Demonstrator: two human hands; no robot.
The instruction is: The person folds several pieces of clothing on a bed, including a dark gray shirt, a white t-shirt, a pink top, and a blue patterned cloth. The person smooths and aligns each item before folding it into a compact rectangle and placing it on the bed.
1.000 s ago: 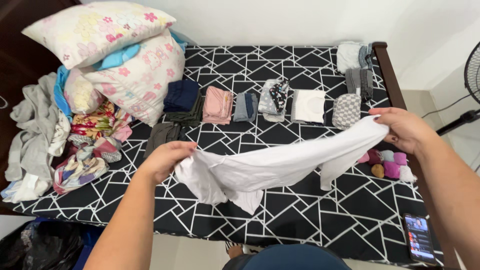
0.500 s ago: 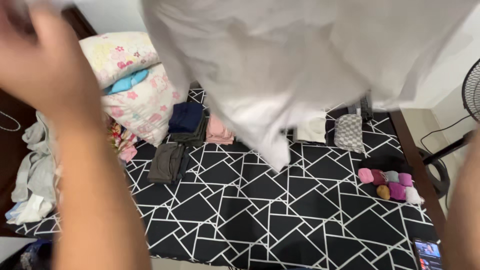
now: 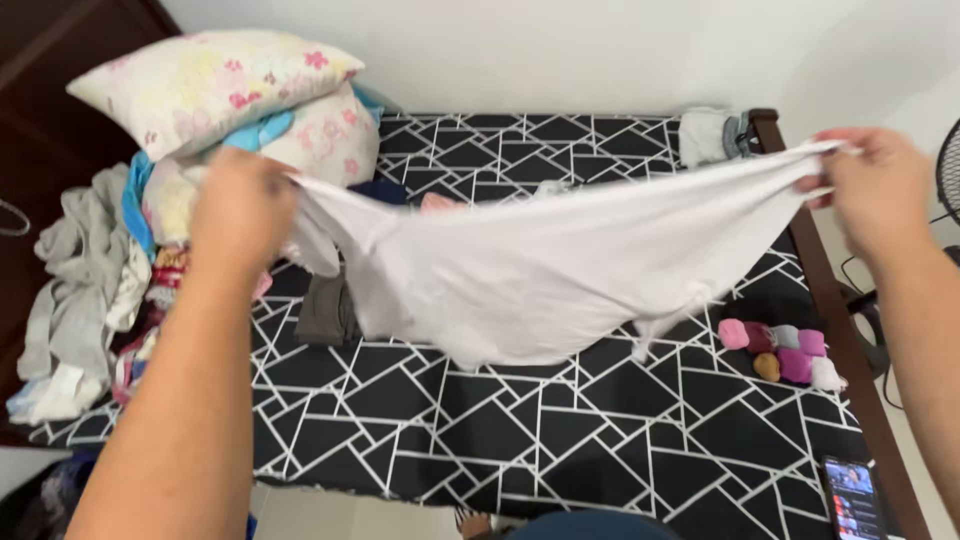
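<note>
A white garment point(image 3: 545, 265) hangs stretched in the air above the bed point(image 3: 560, 420), which has a black cover with white geometric lines. My left hand point(image 3: 240, 215) grips its left end and my right hand point(image 3: 875, 190) grips its right end, so the cloth sags in the middle. It hides most of the row of folded clothes behind it. A dark folded piece point(image 3: 325, 310) shows under its left edge.
Floral pillows point(image 3: 215, 85) are stacked at the back left above a pile of unfolded laundry point(image 3: 80, 285). Several rolled socks point(image 3: 780, 350) lie at the right. A phone point(image 3: 850, 495) rests at the front right corner. Folded clothes point(image 3: 705, 135) sit by the wooden footboard point(image 3: 835, 330).
The white garment was flung up in front of the camera and has come back down, now held wide and taut between both hands, higher and further apart than a second ago.
</note>
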